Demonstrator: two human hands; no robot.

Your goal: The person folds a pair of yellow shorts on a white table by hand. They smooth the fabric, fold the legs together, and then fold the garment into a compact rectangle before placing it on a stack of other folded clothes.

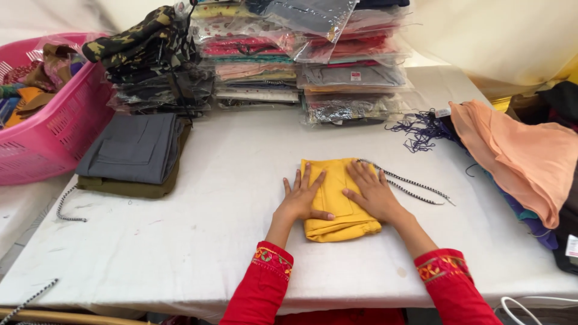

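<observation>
Yellow folded garment (337, 201) lies flat on the white tabletop (198, 241), near the front edge, approx. centre of view. Both hands press on it, palms down, fingers spread, gripping nothing. Left hand (301, 198) covers the garment's left edge, w/ part of the palm on the tabletop cloth beside it; right hand (373, 195) rests on its right half. Both sleeves are red w/ embroidered cuffs.

A black-and-white drawstring cord (415, 186) runs out from under the garment's top right corner and trails right across the tabletop.

Left of the hands, well apart: a folded grey garment (135, 147) stacked on an olive one (129, 188), w/ another cord (65, 207) just beside them. Further left a pink plastic basket (54, 138) holds mixed fabrics.

At the back, several stacks of garments in clear plastic bags (289, 54), incl. a camouflage-print stack (153, 57) on the left.

Right side: a heap of loose cloth, w/ a peach-coloured piece (524, 156) on top and a tangle of dark blue threads (421, 129) next to it.
</observation>
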